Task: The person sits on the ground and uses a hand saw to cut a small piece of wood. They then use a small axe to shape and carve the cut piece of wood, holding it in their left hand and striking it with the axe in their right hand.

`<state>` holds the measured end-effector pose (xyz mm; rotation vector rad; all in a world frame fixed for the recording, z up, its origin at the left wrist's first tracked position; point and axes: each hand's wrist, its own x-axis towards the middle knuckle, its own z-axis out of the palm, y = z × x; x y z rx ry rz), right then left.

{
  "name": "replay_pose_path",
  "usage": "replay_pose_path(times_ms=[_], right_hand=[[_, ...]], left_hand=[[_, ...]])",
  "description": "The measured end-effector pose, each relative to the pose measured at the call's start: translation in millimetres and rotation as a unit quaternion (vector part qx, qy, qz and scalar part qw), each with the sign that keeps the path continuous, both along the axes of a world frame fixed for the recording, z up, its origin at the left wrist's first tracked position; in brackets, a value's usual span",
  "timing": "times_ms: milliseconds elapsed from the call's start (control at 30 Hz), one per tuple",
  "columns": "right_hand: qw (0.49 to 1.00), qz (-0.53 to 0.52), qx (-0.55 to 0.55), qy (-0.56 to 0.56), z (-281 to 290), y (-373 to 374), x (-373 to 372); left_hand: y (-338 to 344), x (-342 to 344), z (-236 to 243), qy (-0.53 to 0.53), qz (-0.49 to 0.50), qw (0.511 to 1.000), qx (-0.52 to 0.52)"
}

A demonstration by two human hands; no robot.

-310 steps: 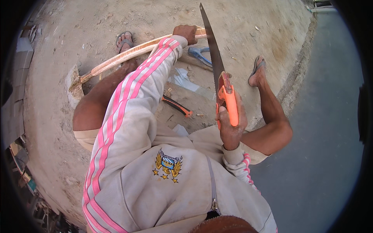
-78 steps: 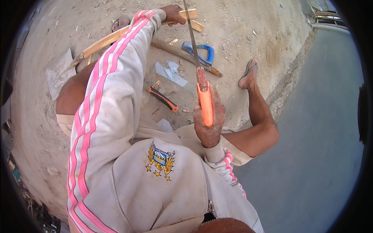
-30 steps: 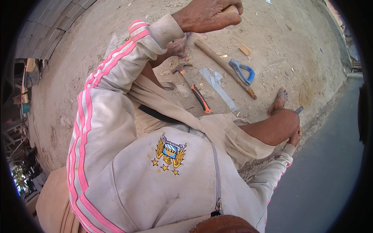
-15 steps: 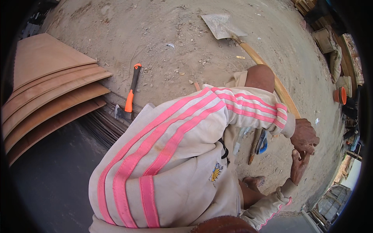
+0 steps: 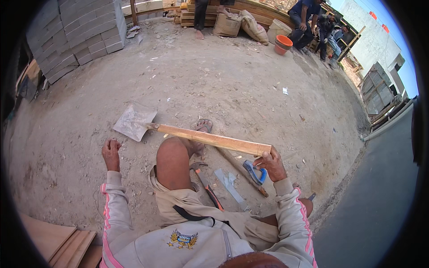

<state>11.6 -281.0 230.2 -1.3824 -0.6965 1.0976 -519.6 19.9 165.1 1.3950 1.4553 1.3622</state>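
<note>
My left hand (image 5: 111,154) is off to the left, empty, fingers loosely bent and apart. My right hand (image 5: 273,164) grips the end of the pale wooden shovel shaft (image 5: 219,141), which lies across above my knees; its dusty metal blade (image 5: 133,121) rests on the ground at left. Beneath the shaft lie a darker round pole (image 5: 223,158), a blue handle (image 5: 258,175), an orange-and-black hammer (image 5: 208,187) and translucent strips (image 5: 230,185). A saw blade (image 5: 311,197) shows beside my right knee, its handle hidden.
Grey blocks (image 5: 94,40) are stacked back left. Workers (image 5: 305,24), timber (image 5: 192,17), sacks (image 5: 254,30) and orange buckets (image 5: 282,44) line the back. A grey smooth slab edge (image 5: 380,165) runs along my right; plywood sheets (image 5: 49,236) lie lower left.
My view has swung round toward the yard's back. My left hand has left the shaft, moving left; my right hand now grips its end. The saw I held earlier is beside my knee.
</note>
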Motion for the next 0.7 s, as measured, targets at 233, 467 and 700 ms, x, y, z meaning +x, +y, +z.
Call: replay_pose_path(times_ms=[233,467,700], right_hand=[[0.980,-0.150,-0.127,0.013,-70.2,13.2,34.2],[0.969,-0.194,-0.154,0.013,-123.2,18.3,53.8],[0.967,-0.200,-0.156,-0.033,-134.9,12.8,54.8]], left_hand=[[-142.9,-228.6,-208.3,0.558,0.263,0.719,-0.320],[-227.3,-251.5,-237.6,0.570,0.272,0.696,-0.341],[-241.1,-246.0,-220.3,0.563,0.260,0.680,-0.390]])
